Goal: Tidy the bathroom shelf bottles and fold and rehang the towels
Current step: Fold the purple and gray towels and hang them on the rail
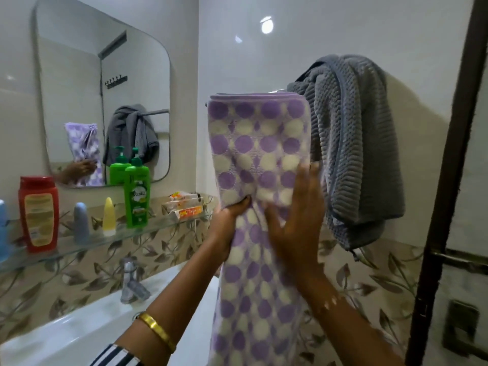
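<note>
— Starting at the left: the glass shelf [79, 244] carries the bottles in a loose row, a blue bottle [3, 231] cut off at the edge, the red bottle [38, 213], a grey-blue tube [81, 223], a small yellow tube [109, 216] and the green pump bottle [137, 196], with packets [186, 204] at the shelf's right end. They all stand upright but unevenly spaced, so I'd judge the shelf part of the tidying isn't finished.

— And the towels?

— The purple spotted towel [258, 143] hangs folded over the rail, right of the shelf. Her left hand [228, 228] pinches its left edge partway down, fingers curled into the cloth, probably to hold it steady. Her right hand [295, 223] lies flat on the front, fingers spread and straight, gripping nothing; it looks like she's smoothing it so the fold hangs even.

— The grey one beside it?

— The grey towel [353, 149] is bunched over the same rail, just right of the purple one and touching it. It looks unfolded, so that one's left to do.

— What's the room like?

— White tiled walls, a leaf-patterned tile band lower down, a mirror [103, 88] above the shelf, a white sink [87, 323] with its tap [132, 281] nearest us on the left, and a dark door frame [446, 180] at the far right.
</note>
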The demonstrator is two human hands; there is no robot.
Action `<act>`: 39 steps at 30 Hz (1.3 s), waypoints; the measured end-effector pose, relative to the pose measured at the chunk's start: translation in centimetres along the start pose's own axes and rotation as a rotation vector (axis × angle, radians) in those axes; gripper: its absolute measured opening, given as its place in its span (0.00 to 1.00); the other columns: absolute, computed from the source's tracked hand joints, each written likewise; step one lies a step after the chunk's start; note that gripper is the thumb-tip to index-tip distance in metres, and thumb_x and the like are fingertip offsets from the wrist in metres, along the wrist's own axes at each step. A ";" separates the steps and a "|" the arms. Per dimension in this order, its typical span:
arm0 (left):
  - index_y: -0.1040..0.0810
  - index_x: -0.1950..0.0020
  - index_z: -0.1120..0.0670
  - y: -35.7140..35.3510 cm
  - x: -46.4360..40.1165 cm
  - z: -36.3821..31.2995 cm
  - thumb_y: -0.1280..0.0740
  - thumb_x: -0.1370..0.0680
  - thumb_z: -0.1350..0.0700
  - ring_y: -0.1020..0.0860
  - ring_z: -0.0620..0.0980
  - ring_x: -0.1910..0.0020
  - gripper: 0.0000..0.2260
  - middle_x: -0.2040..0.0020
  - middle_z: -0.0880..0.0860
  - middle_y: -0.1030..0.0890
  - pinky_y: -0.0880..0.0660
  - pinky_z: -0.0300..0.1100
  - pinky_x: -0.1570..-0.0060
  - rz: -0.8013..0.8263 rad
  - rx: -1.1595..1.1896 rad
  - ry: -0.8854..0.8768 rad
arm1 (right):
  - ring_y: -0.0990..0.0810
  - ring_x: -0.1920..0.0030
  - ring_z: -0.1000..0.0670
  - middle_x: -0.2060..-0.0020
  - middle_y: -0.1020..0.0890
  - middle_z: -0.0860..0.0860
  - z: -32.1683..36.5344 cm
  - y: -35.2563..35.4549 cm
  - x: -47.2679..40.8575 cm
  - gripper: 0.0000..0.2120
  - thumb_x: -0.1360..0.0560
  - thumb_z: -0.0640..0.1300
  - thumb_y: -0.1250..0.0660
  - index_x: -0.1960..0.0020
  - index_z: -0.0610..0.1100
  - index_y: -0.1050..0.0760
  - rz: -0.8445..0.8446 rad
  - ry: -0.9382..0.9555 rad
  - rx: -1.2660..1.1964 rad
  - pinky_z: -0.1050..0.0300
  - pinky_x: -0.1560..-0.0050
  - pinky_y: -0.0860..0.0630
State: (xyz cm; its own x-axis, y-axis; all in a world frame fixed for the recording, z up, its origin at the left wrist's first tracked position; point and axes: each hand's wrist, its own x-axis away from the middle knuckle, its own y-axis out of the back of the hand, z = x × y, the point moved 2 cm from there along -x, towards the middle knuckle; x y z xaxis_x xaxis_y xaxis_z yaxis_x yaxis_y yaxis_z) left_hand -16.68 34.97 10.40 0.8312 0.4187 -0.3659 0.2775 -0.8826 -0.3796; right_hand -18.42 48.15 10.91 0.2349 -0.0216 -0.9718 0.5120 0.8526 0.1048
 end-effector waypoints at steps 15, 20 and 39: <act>0.31 0.35 0.60 -2.7 -13.4 -10.8 0.32 0.28 0.53 0.24 0.62 0.41 0.24 0.39 0.63 0.23 0.28 0.57 0.40 0.175 0.013 -0.114 | 0.41 0.29 0.35 0.28 0.43 0.41 -2.0 -9.2 -4.4 0.32 0.30 0.56 0.40 0.28 0.45 0.38 0.111 0.327 0.422 0.30 0.35 0.41; 0.31 0.34 0.59 -3.4 -18.2 -16.0 0.33 0.27 0.50 0.24 0.59 0.40 0.25 0.39 0.60 0.23 0.28 0.56 0.38 0.188 -0.076 -0.240 | 0.40 0.29 0.34 0.28 0.38 0.40 -1.6 -12.1 -11.0 0.34 0.30 0.58 0.37 0.29 0.45 0.38 0.044 0.342 0.423 0.28 0.36 0.41; 0.24 0.51 0.58 -5.0 -33.3 -25.1 0.35 0.28 0.51 0.22 0.57 0.57 0.12 0.57 0.56 0.20 0.28 0.42 0.64 -0.223 -0.635 -0.681 | 0.53 0.26 0.37 0.25 0.51 0.39 -3.1 -22.6 -32.8 0.32 0.26 0.53 0.42 0.26 0.45 0.47 0.185 0.334 0.668 0.34 0.30 0.57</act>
State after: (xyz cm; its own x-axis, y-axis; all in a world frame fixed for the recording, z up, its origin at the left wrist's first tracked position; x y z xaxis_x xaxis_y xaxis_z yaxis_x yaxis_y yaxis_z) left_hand -33.65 20.08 45.83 0.3249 0.4490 -0.8324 0.7711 -0.6353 -0.0418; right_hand -40.25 31.26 39.74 0.1576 0.3405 -0.9269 0.9041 0.3278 0.2741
